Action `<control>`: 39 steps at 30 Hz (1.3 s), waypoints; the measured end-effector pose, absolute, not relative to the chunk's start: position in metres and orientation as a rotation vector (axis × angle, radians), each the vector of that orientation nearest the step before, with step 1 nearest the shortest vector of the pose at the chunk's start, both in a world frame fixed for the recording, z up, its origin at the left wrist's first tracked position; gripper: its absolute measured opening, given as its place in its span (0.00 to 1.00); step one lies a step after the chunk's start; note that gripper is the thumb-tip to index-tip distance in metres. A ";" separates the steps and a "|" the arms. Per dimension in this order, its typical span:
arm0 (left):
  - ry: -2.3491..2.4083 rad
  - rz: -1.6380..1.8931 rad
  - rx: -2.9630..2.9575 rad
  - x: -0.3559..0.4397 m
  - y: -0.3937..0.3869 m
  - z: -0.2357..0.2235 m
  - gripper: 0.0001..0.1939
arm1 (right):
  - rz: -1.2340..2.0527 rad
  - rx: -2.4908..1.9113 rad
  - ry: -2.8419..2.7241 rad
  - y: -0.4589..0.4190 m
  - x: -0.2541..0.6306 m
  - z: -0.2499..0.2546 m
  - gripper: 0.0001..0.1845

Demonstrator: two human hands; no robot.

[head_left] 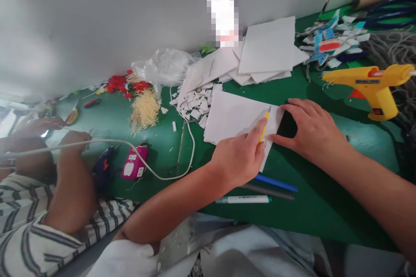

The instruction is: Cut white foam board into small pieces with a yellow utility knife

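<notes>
My left hand (238, 155) is closed around a slim yellow craft knife (264, 127), its grey tip pointing away from me over a white foam board sheet (237, 114). My right hand (313, 127) rests at the sheet's right edge, thumb and forefinger spread apart and their tips touching it. Its other fingers are partly hidden. Just below the sheet lie a blue pen (276, 183), a dark grey stick (269, 191) and a white marker (248, 199) with a green end.
White scraps (196, 102) and stacked white sheets (268, 47) lie behind. A yellow glue gun (373, 86) sits to the right. A white cable (162, 178) loops leftward past a magenta box (134, 162). At far left, another person's hands (76, 137) are at the table.
</notes>
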State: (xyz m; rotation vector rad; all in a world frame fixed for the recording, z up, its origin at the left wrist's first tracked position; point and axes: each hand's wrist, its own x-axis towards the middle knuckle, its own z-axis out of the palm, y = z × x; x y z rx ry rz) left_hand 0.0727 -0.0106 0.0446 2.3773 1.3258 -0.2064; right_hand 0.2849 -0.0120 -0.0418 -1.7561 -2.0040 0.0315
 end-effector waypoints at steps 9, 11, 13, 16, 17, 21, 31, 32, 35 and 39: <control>1.313 -0.140 2.411 0.082 -0.009 0.037 0.31 | 0.067 -1.709 -2.018 -0.011 0.286 -0.039 0.33; 1.324 -0.176 2.418 0.083 -0.010 0.038 0.32 | 0.083 -1.709 -2.017 -0.011 0.287 -0.039 0.33; 1.339 -0.228 2.411 0.085 -0.009 0.040 0.33 | 0.109 -1.706 -2.033 -0.011 0.289 -0.038 0.33; 1.372 -0.291 2.395 0.088 -0.007 0.042 0.34 | 0.136 -1.716 -2.053 -0.011 0.292 -0.038 0.33; 1.381 -0.304 2.397 0.089 -0.007 0.042 0.34 | 0.136 -1.721 -2.052 -0.012 0.292 -0.038 0.33; 1.400 -0.298 2.441 0.091 -0.005 0.040 0.34 | 0.115 -1.730 -2.012 -0.013 0.289 -0.039 0.32; 1.436 -0.377 2.454 0.094 -0.003 0.045 0.32 | 0.114 -1.741 -2.027 -0.013 0.287 -0.039 0.32; 1.436 -0.362 2.456 0.094 -0.003 0.044 0.32 | 0.116 -1.739 -2.026 -0.013 0.288 -0.039 0.32; 1.443 -0.329 2.463 0.092 -0.003 0.042 0.32 | 0.112 -1.742 -2.026 -0.013 0.287 -0.039 0.32; 1.446 -0.355 2.455 0.090 -0.003 0.040 0.32 | 0.102 -1.759 -2.029 -0.013 0.286 -0.039 0.31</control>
